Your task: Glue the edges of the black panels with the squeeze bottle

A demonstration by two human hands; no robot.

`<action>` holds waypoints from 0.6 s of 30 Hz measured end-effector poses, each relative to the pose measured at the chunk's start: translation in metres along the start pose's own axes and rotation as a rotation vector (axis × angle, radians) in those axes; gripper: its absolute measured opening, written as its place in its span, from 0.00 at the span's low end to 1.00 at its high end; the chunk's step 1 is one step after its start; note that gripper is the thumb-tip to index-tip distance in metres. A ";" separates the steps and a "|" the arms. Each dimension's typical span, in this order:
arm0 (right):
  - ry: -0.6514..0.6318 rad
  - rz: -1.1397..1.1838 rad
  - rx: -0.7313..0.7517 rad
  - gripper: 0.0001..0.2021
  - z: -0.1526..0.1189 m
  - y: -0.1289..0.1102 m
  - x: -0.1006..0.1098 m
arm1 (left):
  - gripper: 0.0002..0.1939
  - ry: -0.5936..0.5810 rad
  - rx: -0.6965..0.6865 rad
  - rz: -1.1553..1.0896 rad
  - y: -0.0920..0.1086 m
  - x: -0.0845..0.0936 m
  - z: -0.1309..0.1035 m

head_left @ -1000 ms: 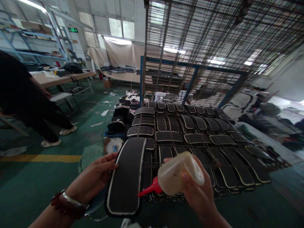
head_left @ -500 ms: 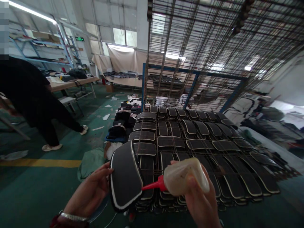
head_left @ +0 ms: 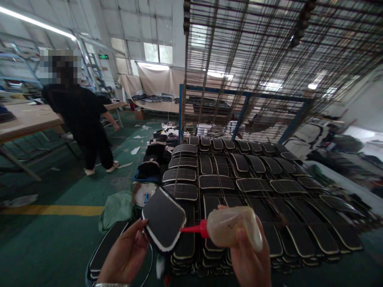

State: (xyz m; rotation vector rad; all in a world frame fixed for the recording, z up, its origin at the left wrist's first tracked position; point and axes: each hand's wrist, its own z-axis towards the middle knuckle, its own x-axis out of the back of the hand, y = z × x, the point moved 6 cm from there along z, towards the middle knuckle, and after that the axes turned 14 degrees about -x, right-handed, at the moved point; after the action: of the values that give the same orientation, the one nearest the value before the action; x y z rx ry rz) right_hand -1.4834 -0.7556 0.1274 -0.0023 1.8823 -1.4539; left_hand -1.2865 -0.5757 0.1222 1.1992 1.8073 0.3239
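My left hand [head_left: 127,249] pinches the left edge of a dark grey panel [head_left: 164,219] with rounded corners and a whitish line along its border. The panel is tilted in the air before the rack. In my right hand [head_left: 253,255] is a translucent squeeze bottle [head_left: 229,226], fingers wrapped round it. Its red nozzle [head_left: 191,229] points left, and the tip meets or nearly meets the panel's right edge. Whether liquid is coming out is too small to tell.
A wire rack [head_left: 215,181] carries rows of similar dark panels, with more mesh shelves [head_left: 269,48] raised above. More panels [head_left: 109,251] lie low at the left, near a green bag [head_left: 116,209]. A person in black [head_left: 80,111] stands by a table [head_left: 26,119].
The panel in my left hand has turned, and its right edge is still at the nozzle. The person in black has moved right and farther off. My view has shifted slightly.
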 end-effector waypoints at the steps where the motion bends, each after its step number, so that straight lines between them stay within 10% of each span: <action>1: -0.005 -0.005 -0.006 0.24 -0.001 0.001 -0.001 | 0.18 0.002 -0.001 -0.002 0.000 0.000 0.000; 12: -0.074 -0.102 -0.072 0.27 -0.010 0.023 -0.001 | 0.18 0.001 -0.002 -0.012 -0.005 0.005 0.006; 18: -0.091 -0.116 0.073 0.24 0.013 -0.006 0.006 | 0.17 -0.019 -0.027 0.022 -0.003 0.009 0.007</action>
State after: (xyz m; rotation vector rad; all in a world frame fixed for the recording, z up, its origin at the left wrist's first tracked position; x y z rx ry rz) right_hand -1.4832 -0.7707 0.1280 -0.1424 1.7799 -1.5737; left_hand -1.2841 -0.5714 0.1114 1.2005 1.7690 0.3476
